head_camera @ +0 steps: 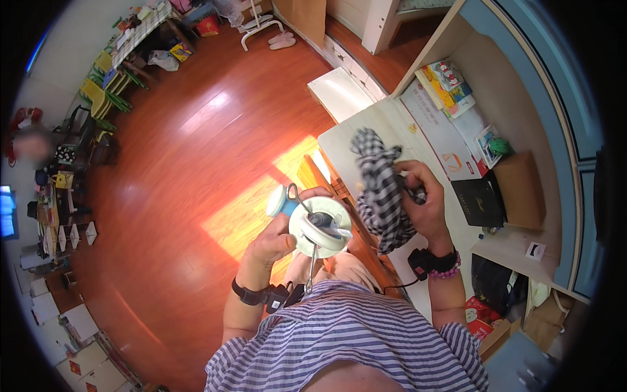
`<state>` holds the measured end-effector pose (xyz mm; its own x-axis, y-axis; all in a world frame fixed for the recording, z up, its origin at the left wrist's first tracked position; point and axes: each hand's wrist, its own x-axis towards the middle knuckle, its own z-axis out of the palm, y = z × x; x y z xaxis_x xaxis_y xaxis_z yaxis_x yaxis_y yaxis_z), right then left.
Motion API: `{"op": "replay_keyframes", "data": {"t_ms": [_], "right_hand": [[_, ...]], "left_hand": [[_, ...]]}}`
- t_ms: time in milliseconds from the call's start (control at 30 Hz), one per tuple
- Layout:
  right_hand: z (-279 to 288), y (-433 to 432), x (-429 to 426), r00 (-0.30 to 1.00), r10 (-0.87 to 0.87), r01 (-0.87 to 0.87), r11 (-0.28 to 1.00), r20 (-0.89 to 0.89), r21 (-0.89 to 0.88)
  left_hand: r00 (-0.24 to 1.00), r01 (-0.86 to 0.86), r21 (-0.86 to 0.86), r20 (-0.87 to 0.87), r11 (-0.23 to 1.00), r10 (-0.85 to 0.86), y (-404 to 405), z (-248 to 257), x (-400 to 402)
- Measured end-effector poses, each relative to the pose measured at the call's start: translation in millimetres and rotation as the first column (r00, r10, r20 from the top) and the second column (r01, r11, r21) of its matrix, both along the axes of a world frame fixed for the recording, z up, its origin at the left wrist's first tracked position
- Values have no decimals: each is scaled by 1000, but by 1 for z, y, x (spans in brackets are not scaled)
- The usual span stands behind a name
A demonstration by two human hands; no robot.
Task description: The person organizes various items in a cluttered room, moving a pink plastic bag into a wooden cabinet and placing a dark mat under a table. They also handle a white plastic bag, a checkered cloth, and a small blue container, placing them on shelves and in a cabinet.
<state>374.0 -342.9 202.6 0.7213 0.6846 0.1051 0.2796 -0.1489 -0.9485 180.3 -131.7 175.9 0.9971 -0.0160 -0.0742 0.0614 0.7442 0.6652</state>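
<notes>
My left hand (274,240) is wrapped around a round white plastic container (319,227) with a ring-shaped rim. Its inside shows something clear and dark that I cannot make out. A bent metal wire or rod (300,196) stands up at its rim, and a metal loop (310,274) points down towards my shirt. A light blue part with a white round cap (277,201) sticks out at the left, by the same hand. Bunched in my right hand (425,201) is a black-and-white checked cloth (382,191), partly blurred, just right of the container and above the light tabletop.
On the light desk (348,142) at my right are a flat white box (441,132), books (446,90), a black box (477,201) and a cardboard box (520,188). A white low cabinet (340,93) adjoins it. Small yellow chairs (95,95) line the far left. A person (34,147) is there too.
</notes>
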Motion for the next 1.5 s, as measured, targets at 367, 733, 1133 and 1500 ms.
{"op": "replay_keyframes", "data": {"t_ms": [367,733,1133,1500], "right_hand": [[75,53,-103,517,644,-667,716,564,-206],[82,97,-185,381,693,-708,644,612,-289],[68,152,-288,566,587,-708,706,579,-25],[68,171,-357,655,541,-630,776,528,-13]], "left_hand": [[941,-336,-117,-84,935,328,-63,21,-106],[810,-585,-148,-55,798,583,-60,31,-187],[624,-780,1,-64,625,779,-12,46,-262],[478,-878,-5,60,479,876,16,44,-311]]}}
